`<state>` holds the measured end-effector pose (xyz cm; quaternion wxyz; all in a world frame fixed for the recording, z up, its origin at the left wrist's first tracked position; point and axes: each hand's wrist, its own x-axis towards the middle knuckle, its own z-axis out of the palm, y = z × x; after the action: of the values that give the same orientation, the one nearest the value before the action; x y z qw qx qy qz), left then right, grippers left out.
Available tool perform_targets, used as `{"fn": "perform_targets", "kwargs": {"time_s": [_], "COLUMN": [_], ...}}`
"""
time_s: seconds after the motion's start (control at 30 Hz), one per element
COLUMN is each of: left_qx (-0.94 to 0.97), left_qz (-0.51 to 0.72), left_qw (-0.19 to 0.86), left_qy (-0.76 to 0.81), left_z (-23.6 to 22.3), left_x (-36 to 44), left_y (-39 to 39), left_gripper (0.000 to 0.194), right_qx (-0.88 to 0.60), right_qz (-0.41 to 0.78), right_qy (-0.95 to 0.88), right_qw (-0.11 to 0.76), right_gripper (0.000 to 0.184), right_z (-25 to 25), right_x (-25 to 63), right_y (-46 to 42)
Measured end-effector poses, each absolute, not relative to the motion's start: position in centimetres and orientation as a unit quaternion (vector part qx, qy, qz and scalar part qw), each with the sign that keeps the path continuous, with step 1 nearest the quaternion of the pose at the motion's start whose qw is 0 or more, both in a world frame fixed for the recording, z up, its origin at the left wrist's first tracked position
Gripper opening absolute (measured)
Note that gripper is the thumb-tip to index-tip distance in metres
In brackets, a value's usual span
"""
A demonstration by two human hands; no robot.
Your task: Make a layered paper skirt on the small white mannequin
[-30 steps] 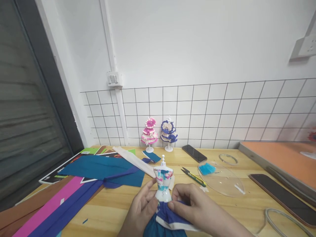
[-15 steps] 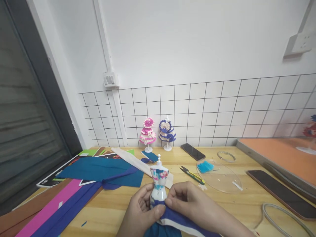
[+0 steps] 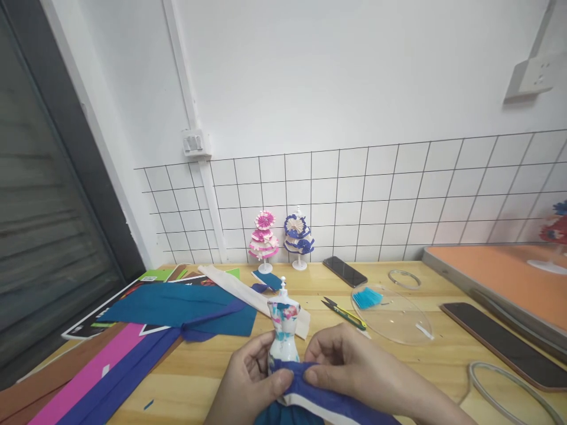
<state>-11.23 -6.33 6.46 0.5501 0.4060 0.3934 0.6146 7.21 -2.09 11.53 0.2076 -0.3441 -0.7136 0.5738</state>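
mannequin [image 3: 284, 347] is held at wooden table [image 3: 190, 375], white wall [image 3: 354, 77] behind.

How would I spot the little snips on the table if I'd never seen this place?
On the wooden table below the grid-lined wall, find the person's right hand. Just beyond it, between the white dress form in hand and the clear round disc, lie the snips. Their bright yellow handle and dark pointed blades set them apart from the plain black phone behind them.
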Motion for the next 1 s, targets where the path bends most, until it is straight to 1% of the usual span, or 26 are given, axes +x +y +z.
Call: {"fn": "perform_targets", "kwargs": {"time_s": [0.07,0.2,0.27,0.4,0.6,0.87,1.0], "left_qx": [0.403,0.426,0.440,0.444,0.448,0.446,0.442], "left_qz": [0.615,0.598,0.592,0.588,0.590,0.592,0.592], "left_qw": [0.557,0.565,0.561,0.562,0.557,0.543,0.547], "left_qy": [0.387,0.375,0.376,0.376,0.376,0.396,0.393], "left_z": [6.4,6.1,5.9,5.6,5.9,6.4,6.3], "left_x": [-11.3,-11.5,-11.6,-11.6,-11.5,-11.2,-11.0], "left_y": [-6.3,-6.2,-6.2,-6.2,-6.2,-6.4,-6.5], "left_gripper": [0.054,0.077,0.085,0.093,0.095,0.091,0.089], "right_qx": [-0.338,-0.323,-0.318,-0.319,-0.326,-0.331,-0.330], "right_qz": [0.570,0.570,0.569,0.567,0.577,0.557,0.571], "right_qy": [-0.718,-0.726,-0.729,-0.729,-0.708,-0.719,-0.709], "right_qw": [0.213,0.211,0.210,0.215,0.242,0.249,0.249], "right_gripper": [0.017,0.014,0.014,0.014,0.006,0.007,0.008], "right_z": [11.8,12.1,12.2,12.2,11.9,12.1,12.2], "right_x": [7.2,7.1,7.0,6.8,6.4,6.2,6.0], "right_y": [-2.3,-2.7,-2.8,-2.8,-2.7,-2.8,-2.8]}}
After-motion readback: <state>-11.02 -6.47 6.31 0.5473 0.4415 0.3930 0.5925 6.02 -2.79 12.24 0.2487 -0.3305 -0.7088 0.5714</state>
